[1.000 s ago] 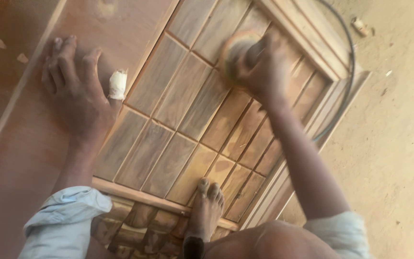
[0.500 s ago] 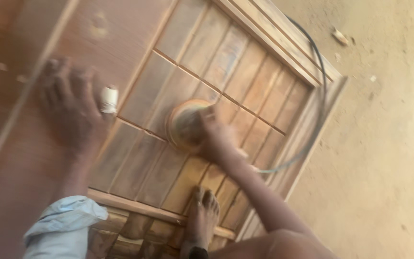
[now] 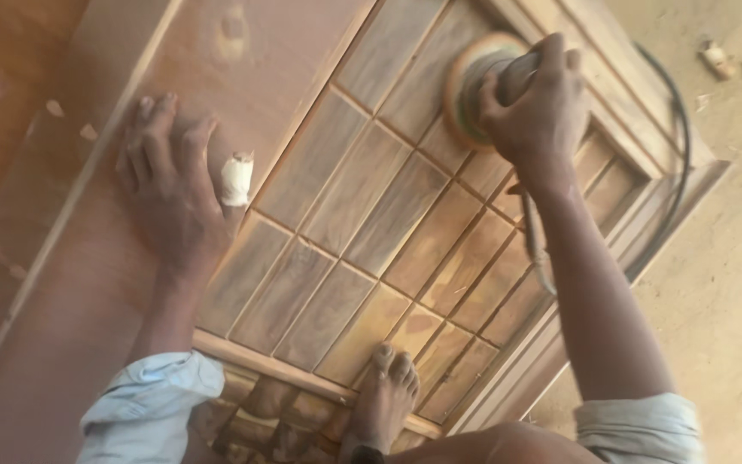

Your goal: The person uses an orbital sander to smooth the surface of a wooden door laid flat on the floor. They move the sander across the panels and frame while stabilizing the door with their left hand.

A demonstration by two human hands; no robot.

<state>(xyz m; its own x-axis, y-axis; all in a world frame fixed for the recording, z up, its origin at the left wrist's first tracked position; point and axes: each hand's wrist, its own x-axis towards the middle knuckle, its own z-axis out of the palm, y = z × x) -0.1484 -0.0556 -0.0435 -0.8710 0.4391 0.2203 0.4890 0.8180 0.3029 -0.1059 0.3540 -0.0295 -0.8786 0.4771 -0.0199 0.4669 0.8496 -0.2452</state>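
While the panelled wooden door (image 3: 362, 215) lies flat on sandy ground (image 3: 732, 258), its right rim bordered by a black cable (image 3: 676, 129), the right hand (image 3: 538, 107), fingers wrapped tight, has carried the round sander (image 3: 474, 86) up to the far panels; the left hand (image 3: 173, 185) rests splayed, thumb white-wrapped, bare foot (image 3: 384, 399) on the near rail.

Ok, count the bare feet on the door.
1. A bare foot rests on the slatted panel at the bottom, between the left hand and right hand. Another may be hidden.
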